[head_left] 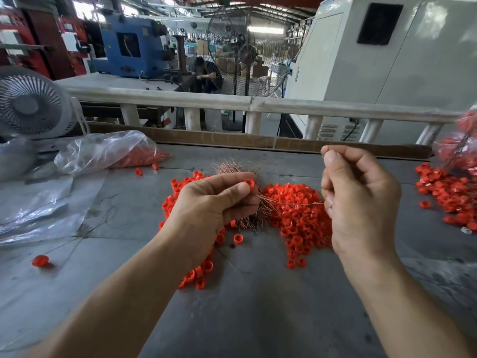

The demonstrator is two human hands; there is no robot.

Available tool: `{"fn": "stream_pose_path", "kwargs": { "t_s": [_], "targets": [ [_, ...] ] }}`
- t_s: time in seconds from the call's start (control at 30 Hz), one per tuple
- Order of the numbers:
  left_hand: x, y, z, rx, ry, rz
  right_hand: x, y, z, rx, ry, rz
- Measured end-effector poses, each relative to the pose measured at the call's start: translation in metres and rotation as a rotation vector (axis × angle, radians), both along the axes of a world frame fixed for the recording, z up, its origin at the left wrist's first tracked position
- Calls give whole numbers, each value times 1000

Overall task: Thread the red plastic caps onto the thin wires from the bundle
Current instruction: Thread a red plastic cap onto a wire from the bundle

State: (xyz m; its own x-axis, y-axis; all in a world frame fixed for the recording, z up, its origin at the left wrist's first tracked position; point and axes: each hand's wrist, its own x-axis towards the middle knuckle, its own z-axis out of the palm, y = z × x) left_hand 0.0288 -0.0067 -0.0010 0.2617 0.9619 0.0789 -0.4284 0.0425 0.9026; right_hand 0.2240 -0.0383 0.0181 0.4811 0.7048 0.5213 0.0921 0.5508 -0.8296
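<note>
My left hand [214,200] grips a bundle of thin copper-coloured wires [237,167] and pinches one red plastic cap [249,183] between thumb and forefinger. My right hand [358,200] pinches a single thin wire [291,203] that stretches from the bundle across to its fingers and up to the fingertips. Under both hands a heap of loose red caps [299,215] lies on the grey table [245,306].
A clear plastic bag holding red caps [116,153] lies at the back left beside a white fan [31,104]. More caps, some strung on wires [454,192], pile up at the right edge. A stray cap [40,260] sits front left. A cardboard strip borders the table's far edge.
</note>
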Motion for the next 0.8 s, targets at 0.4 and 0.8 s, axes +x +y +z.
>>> {"fn": "stream_pose_path", "kwargs": {
  "t_s": [0.4,0.8],
  "targets": [
    [6,-11,-2,120,113,-166,4,0,10,-139,441,135],
    [15,-7,-7,175,195,-178,-6,6,-2,-240,560,281]
  ]
}}
